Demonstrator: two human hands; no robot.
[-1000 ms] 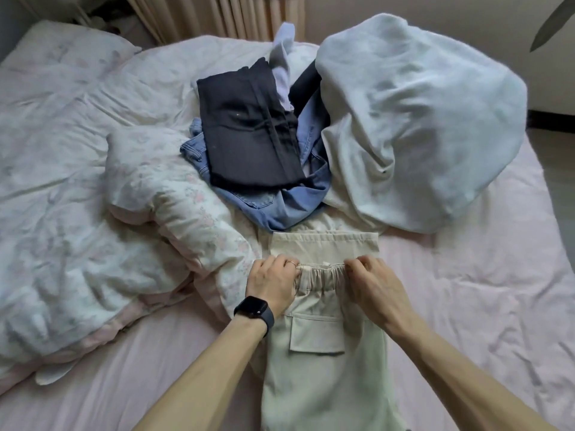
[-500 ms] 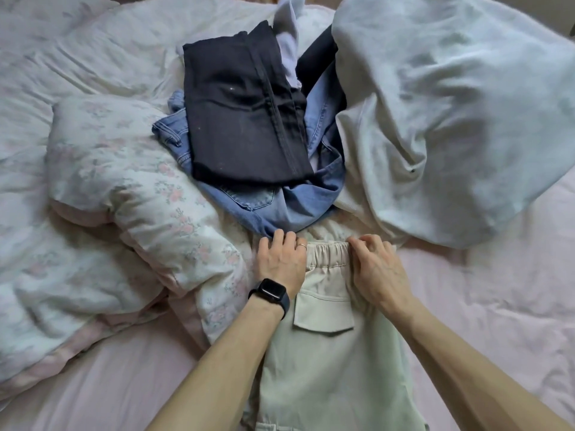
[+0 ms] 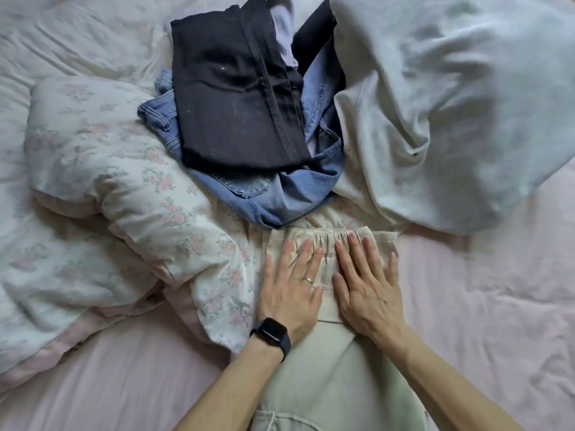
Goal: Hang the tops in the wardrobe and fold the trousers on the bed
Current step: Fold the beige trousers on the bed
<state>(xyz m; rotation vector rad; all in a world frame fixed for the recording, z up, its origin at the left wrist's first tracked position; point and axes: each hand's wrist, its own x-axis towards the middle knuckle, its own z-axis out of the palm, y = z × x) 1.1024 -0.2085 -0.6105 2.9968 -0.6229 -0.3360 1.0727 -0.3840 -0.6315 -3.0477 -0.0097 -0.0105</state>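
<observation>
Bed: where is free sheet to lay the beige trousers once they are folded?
Bare pink sheet lies right of the beige trousers, below the grey top. A smaller strip lies lower left, between the floral duvet and the trousers. Crowded: beyond the waistband, where black trousers and jeans pile up.

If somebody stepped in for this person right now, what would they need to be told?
Hands: left hand and right hand both open, pressing flat on the beige trousers near the waistband.
Things: the beige trousers lie on the bed; black trousers sit folded on crumpled blue jeans; a grey top lies beside them.
Done: black trousers look folded.
Left: finish the beige pair, fold the jeans, hang the top.
</observation>
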